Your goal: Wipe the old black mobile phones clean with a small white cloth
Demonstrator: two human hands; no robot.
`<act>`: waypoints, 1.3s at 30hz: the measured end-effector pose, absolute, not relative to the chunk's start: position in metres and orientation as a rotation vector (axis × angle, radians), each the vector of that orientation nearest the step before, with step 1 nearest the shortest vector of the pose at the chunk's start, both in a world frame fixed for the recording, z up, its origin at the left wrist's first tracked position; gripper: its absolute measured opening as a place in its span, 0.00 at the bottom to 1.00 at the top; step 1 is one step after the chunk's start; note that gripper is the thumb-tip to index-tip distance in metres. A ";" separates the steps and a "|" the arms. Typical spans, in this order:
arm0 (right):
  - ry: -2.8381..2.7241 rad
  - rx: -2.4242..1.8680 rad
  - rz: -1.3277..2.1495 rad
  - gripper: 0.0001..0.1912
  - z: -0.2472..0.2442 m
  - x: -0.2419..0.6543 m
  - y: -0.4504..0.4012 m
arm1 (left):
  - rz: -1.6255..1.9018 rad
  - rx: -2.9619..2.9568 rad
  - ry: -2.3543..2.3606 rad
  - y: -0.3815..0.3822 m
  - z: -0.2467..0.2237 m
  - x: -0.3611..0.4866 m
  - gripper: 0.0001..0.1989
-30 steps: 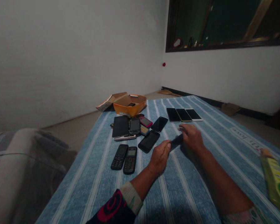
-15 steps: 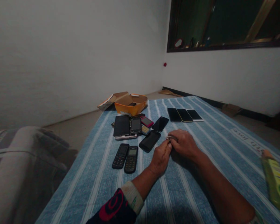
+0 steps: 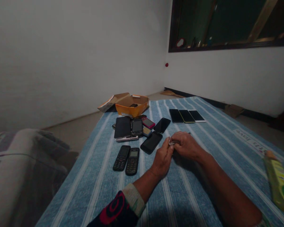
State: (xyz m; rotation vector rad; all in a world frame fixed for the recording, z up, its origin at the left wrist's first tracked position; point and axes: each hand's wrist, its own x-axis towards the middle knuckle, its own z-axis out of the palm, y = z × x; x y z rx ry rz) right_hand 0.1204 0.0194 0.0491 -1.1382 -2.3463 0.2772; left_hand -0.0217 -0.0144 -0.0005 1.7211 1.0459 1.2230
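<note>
My left hand (image 3: 162, 159) and my right hand (image 3: 186, 145) meet over the striped blue cloth, fingers closed. Between their fingertips shows a small whitish thing (image 3: 171, 143), mostly hidden, whose kind I cannot make out. Just left of them lies a black touchscreen phone (image 3: 151, 142), with another dark phone (image 3: 162, 125) behind it. Two black keypad phones, one (image 3: 121, 158) beside the other (image 3: 133, 161), lie side by side left of my left hand.
A pile of phones includes a dark flat one (image 3: 122, 127) and a pink one (image 3: 148, 123). Behind it stands an open orange box (image 3: 132, 110). Three phones lie in a row, the rightmost white (image 3: 197, 116). A bottle of yellowish liquid (image 3: 279, 183) is at the right.
My right hand has turned slightly at the fingertips, and a bit more of the whitish thing shows. My left hand stays nearly in place. The phones lie as before.
</note>
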 end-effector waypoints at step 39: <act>-2.153 -1.386 -0.081 0.12 0.027 0.156 0.047 | 1.160 1.683 1.168 -0.009 -0.006 -0.024 0.24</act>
